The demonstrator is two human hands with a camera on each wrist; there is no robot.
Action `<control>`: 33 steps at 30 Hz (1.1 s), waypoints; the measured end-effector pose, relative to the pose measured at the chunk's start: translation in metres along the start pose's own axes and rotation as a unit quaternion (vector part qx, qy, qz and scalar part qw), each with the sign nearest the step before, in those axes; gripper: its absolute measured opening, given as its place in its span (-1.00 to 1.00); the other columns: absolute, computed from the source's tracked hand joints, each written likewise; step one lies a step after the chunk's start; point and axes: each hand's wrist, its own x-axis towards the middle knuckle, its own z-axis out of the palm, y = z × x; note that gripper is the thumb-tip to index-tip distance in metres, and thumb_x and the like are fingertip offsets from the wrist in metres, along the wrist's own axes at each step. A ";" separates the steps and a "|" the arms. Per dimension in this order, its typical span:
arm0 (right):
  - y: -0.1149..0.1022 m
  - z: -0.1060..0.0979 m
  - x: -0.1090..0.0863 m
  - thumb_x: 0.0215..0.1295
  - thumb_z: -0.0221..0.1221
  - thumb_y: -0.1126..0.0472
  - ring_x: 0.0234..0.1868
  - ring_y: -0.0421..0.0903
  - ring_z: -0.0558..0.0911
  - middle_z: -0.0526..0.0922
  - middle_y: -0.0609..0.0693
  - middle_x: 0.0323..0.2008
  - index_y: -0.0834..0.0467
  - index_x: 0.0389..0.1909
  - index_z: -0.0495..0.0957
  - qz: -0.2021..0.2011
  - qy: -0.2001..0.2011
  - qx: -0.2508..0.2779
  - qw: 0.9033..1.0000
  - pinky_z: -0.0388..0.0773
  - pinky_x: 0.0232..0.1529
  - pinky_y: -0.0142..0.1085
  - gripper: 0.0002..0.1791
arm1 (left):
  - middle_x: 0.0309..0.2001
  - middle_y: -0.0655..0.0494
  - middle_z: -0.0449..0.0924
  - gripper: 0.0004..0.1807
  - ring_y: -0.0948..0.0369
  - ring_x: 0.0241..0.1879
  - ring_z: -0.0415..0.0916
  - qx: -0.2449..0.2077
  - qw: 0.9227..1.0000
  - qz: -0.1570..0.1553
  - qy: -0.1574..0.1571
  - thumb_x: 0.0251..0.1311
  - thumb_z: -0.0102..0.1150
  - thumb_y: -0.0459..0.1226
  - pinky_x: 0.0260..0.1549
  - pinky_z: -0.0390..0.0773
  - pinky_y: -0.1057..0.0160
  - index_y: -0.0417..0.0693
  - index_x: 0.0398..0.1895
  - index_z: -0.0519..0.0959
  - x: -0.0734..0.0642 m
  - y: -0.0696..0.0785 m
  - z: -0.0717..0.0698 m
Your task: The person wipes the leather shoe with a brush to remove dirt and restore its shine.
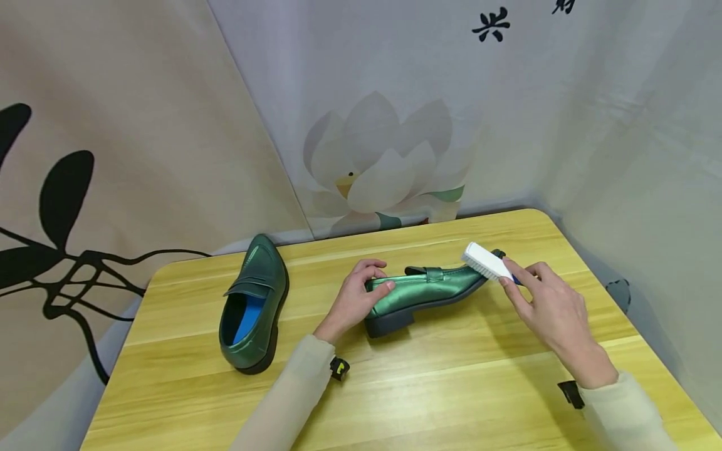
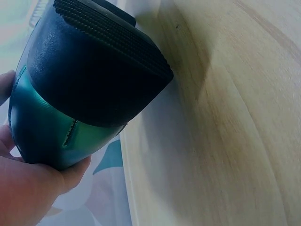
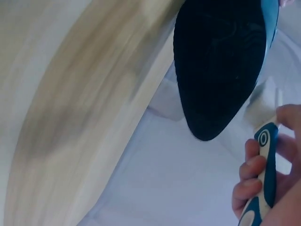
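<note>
A metallic green loafer [image 1: 434,291] with a black sole and heel is held tilted above the table, its toe pointing right. My left hand [image 1: 361,294] grips it at the heel end, thumb on the near side; the left wrist view shows the black heel [image 2: 94,66] close up. In my right hand [image 1: 549,307] is a white brush [image 1: 486,260], its bristles against the upper near the toe. The right wrist view shows fingers curled round the brush's blue and white handle [image 3: 267,165], beside the dark sole [image 3: 218,66].
A second green loafer [image 1: 256,307] with a blue insole stands on the left of the wooden table [image 1: 429,388], toe pointing away. Behind the table's far edge hangs a pale curtain [image 1: 383,62] printed with a flower and dark characters.
</note>
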 end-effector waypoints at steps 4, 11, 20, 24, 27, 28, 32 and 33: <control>0.002 0.000 -0.002 0.31 0.37 0.11 -0.59 -0.09 0.40 0.61 0.14 -0.24 0.06 0.25 0.66 -0.018 0.000 0.004 1.000 0.19 -0.71 -0.30 -0.52 | 0.31 -0.06 0.48 -0.84 -0.02 0.32 0.40 -0.002 1.000 0.006 0.002 0.39 0.32 -0.20 0.35 0.32 -0.09 -0.11 -0.23 0.64 0.001 -0.001 0.001; 0.029 0.007 0.007 0.43 0.28 0.09 -0.59 0.01 0.43 0.58 0.23 -0.24 0.13 0.25 0.65 0.041 -0.001 -0.004 0.999 0.21 -0.70 -0.23 -0.57 | 0.29 -0.06 0.48 -0.84 -0.03 0.31 0.41 -0.001 1.000 0.013 0.007 0.39 0.32 -0.21 0.34 0.33 -0.10 -0.12 -0.25 0.64 0.000 0.000 0.000; 0.051 0.012 0.011 0.63 0.03 -0.03 -0.51 0.04 0.44 0.58 0.27 -0.18 0.20 0.32 0.58 0.115 -0.066 0.021 0.991 0.23 -0.63 -0.20 -0.51 | 0.30 -0.03 0.48 -0.85 -0.03 0.32 0.40 -0.004 1.000 0.010 0.003 0.38 0.33 -0.22 0.31 0.34 -0.10 -0.12 -0.26 0.65 0.000 0.001 0.000; 0.052 0.010 0.011 0.66 -0.04 -0.04 -0.46 0.04 0.44 0.58 0.25 -0.18 0.20 0.37 0.53 0.132 -0.087 0.040 0.987 0.24 -0.57 -0.18 -0.48 | 0.30 -0.05 0.49 -0.88 -0.02 0.31 0.41 -0.007 1.000 0.020 0.009 0.37 0.33 -0.25 0.32 0.34 -0.09 -0.10 -0.27 0.63 -0.001 0.001 0.001; 0.049 0.009 0.010 0.66 -0.04 -0.04 -0.44 0.04 0.44 0.57 0.25 -0.18 0.21 0.38 0.52 0.136 -0.083 0.046 0.986 0.24 -0.57 -0.19 -0.47 | 0.30 -0.02 0.49 -0.91 -0.02 0.30 0.42 -0.010 0.999 0.032 0.023 0.36 0.34 -0.29 0.33 0.34 -0.06 -0.10 -0.28 0.62 -0.002 0.001 0.002; 0.048 0.008 0.009 0.66 -0.05 -0.04 -0.44 0.04 0.44 0.57 0.25 -0.17 0.21 0.39 0.51 0.137 -0.081 0.048 0.986 0.24 -0.56 -0.19 -0.47 | 0.30 -0.01 0.49 -0.91 -0.02 0.30 0.42 -0.008 0.999 0.037 0.028 0.36 0.34 -0.30 0.32 0.36 -0.05 -0.10 -0.29 0.62 -0.002 0.001 0.002; 0.043 0.005 0.007 0.66 -0.03 -0.02 -0.44 0.05 0.43 0.56 0.27 -0.17 0.20 0.41 0.49 0.138 -0.065 0.054 0.987 0.23 -0.56 -0.18 -0.48 | 0.30 0.03 0.47 -0.91 0.02 0.30 0.42 0.015 0.996 0.067 0.054 0.36 0.34 -0.33 0.30 0.40 -0.03 -0.12 -0.28 0.61 -0.001 0.002 -0.002; 0.042 0.005 0.007 0.66 -0.03 -0.01 -0.45 0.04 0.43 0.56 0.28 -0.17 0.19 0.41 0.49 0.137 -0.061 0.055 0.987 0.23 -0.57 -0.19 -0.49 | 0.30 0.03 0.46 -0.92 0.02 0.30 0.41 0.022 0.995 0.075 0.060 0.36 0.34 -0.33 0.29 0.41 -0.04 -0.13 -0.28 0.62 -0.001 0.002 -0.003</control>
